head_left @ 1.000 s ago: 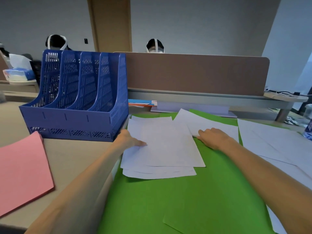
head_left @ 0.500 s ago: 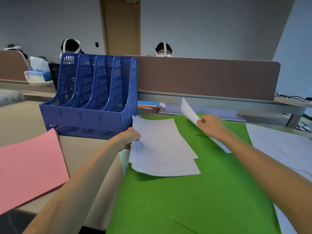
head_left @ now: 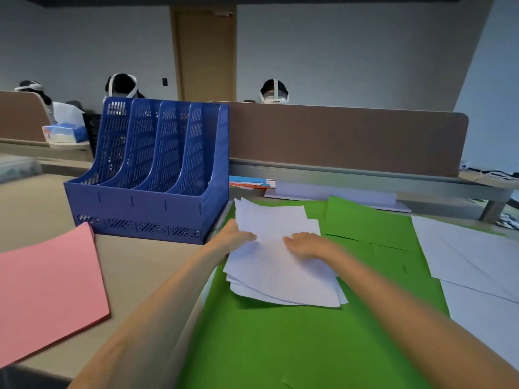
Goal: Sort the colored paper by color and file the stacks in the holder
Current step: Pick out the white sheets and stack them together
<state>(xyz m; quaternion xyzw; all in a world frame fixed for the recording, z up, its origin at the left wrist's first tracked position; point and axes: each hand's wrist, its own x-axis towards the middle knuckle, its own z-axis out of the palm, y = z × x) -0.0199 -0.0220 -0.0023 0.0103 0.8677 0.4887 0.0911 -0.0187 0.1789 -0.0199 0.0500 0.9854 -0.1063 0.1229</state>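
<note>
As left hand (head_left: 235,237) grips, right hand (head_left: 306,245) presses — white stack (head_left: 283,276) lies ragged-edged.

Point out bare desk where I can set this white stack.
Bare desk lies between the pink paper and the green sheets, in front of the holder. More left of the holder. Right side is crowded with overlapping white sheets.

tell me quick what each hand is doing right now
Left hand: pinches the left edge of the white paper stack.
Right hand: open, rests flat on that stack.
</note>
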